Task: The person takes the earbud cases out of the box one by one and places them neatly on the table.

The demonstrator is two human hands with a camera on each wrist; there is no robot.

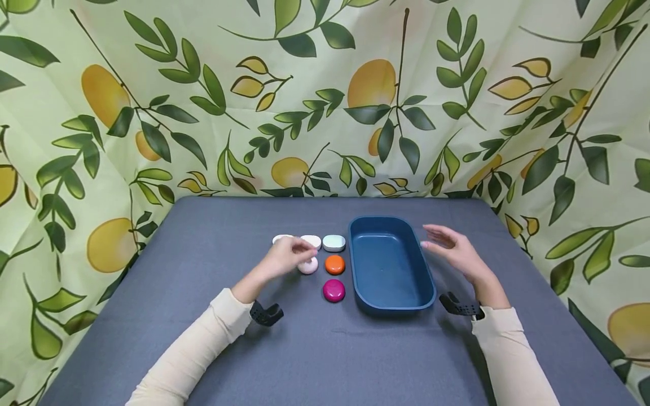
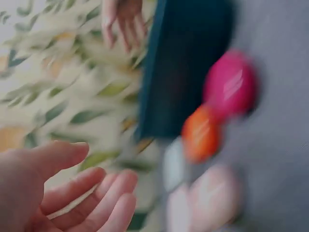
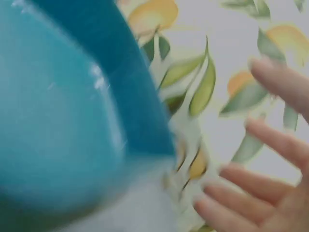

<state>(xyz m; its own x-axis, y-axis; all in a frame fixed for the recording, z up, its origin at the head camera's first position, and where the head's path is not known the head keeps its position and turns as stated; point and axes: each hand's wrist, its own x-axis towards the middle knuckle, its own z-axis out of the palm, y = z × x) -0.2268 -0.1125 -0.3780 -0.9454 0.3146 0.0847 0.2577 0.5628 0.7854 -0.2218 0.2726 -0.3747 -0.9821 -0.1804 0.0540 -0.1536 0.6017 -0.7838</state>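
My left hand (image 1: pixel 284 258) hovers over the left part of a group of small, glossy, soap-like pieces, its fingers loosely bent with nothing between them. Beneath and beside its fingertips are a pale pink round piece (image 1: pixel 307 266) and a white oval one (image 1: pixel 311 242); another white oval (image 1: pixel 282 238) is partly covered by the hand. Farther right lie a pale blue oval piece (image 1: pixel 334 243), an orange round one (image 1: pixel 334 264) and a magenta round one (image 1: pixel 333 290). Just off the right side of a dark blue tub (image 1: pixel 391 307), my right hand (image 1: pixel 454 251) is held up, fingers spread and empty.
The tub stands upright to the right of the pieces, with a bare floor inside. A grey-blue cloth (image 1: pixel 315 361) covers the table. Behind and at both sides hangs a leaf-and-fruit patterned curtain (image 1: pixel 315 73). Each wrist wears a black band mount (image 1: pixel 266 314).
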